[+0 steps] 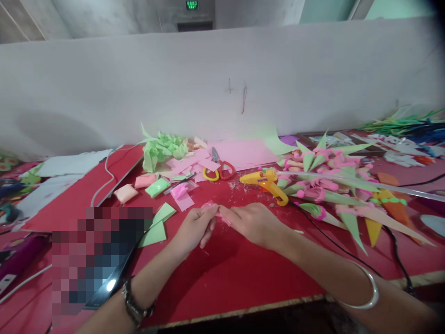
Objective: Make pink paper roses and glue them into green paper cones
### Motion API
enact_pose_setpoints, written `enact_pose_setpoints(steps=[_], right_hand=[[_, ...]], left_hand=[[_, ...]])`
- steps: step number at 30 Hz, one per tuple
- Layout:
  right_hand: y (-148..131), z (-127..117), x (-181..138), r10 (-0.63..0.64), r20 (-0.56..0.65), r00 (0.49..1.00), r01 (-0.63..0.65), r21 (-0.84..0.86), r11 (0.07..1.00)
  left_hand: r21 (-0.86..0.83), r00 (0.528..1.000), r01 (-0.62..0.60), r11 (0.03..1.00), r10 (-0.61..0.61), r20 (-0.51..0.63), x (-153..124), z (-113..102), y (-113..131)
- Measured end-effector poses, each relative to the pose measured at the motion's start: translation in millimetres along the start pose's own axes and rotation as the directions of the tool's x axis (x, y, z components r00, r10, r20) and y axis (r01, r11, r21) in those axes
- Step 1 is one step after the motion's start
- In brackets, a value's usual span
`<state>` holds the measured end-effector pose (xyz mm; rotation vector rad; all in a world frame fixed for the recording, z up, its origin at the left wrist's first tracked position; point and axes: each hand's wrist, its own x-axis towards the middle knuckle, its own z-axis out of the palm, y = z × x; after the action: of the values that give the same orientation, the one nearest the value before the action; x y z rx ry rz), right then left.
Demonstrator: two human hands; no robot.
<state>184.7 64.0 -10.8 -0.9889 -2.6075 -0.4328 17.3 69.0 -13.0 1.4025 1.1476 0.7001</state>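
Over the red tabletop [208, 287], my left hand [197, 226] and my right hand [255, 225] meet fingertip to fingertip. Both are closed in a pinch on a small piece of pink paper [226, 221], which is mostly hidden by the fingers. Just beyond my right hand lies a yellow glue gun [267, 182], its nozzle pointing left. Scissors [219, 168] with one yellow and one red handle rest a little farther back. To the left of my hands are a pink paper bundle [180, 190] and folded green paper [158, 227].
Paper cones with pink trim [327, 185] are piled on the right, near the glue gun's black cord [333, 243]. Crumpled green paper [163, 150] and pink sheets [246, 153] lie at the back. A dark tablet-like device [118, 264] leans at left. A white partition [156, 88] stands behind.
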Motion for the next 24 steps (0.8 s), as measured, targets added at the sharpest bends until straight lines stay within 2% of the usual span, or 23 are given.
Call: enact_pose_setpoints(steps=[2,4,6,7,9,11,13,14,15,17,19,22,24], right_hand=[[-1,0,0,-0.059,-0.02,0.998,0.056,-0.109,0.992],[-2,-2,1,-0.035,-0.003,0.999,0.035,-0.094,0.995],[-3,-5,3,0.07,0.064,0.995,-0.073,0.053,0.996],[-3,-7,5,0.128,0.112,0.985,-0.146,0.173,0.974],[-2,-12,6,0.19,0.223,0.956,-0.277,0.473,0.836],[-1,-16,7,0.143,0.322,0.936,-0.342,0.733,0.588],[-1,-18,6,0.067,0.372,0.926,-0.369,0.85,0.375],[-1,-18,6,0.055,0.38,0.923,-0.376,0.867,0.328],[-2,-17,6,0.062,0.374,0.925,-0.373,0.87,0.322],[-4,-14,6,0.11,0.324,0.94,-0.34,0.846,0.411],[-5,-11,7,0.143,0.26,0.955,-0.295,0.766,0.572],[-5,-8,7,0.158,0.227,0.961,-0.254,0.494,0.832],[-4,-6,6,0.138,0.211,0.968,-0.193,0.266,0.944]], left_hand=[[-0.073,0.997,0.076,0.994,-0.074,0.027,1,2,0],[-0.047,0.995,0.096,0.994,-0.094,0.042,0,2,1],[0.092,1.0,0.027,0.995,-0.028,0.009,-2,0,3],[0.197,0.998,-0.045,0.979,0.05,-0.023,-3,-3,5],[0.428,0.965,-0.22,0.876,0.261,-0.039,-6,-9,8],[0.582,0.903,-0.375,0.721,0.426,0.053,-7,-16,10],[0.618,0.86,-0.473,0.628,0.48,0.17,-8,-22,11],[0.608,0.856,-0.49,0.625,0.477,0.2,-8,-23,11],[0.589,0.862,-0.487,0.645,0.465,0.202,-8,-24,11],[0.528,0.898,-0.425,0.736,0.417,0.141,-9,-21,10],[0.442,0.941,-0.319,0.838,0.338,0.039,-9,-15,10],[0.309,0.98,-0.148,0.939,0.181,-0.079,-11,-4,12],[0.23,0.993,-0.042,0.972,0.066,-0.101,-11,1,12]])
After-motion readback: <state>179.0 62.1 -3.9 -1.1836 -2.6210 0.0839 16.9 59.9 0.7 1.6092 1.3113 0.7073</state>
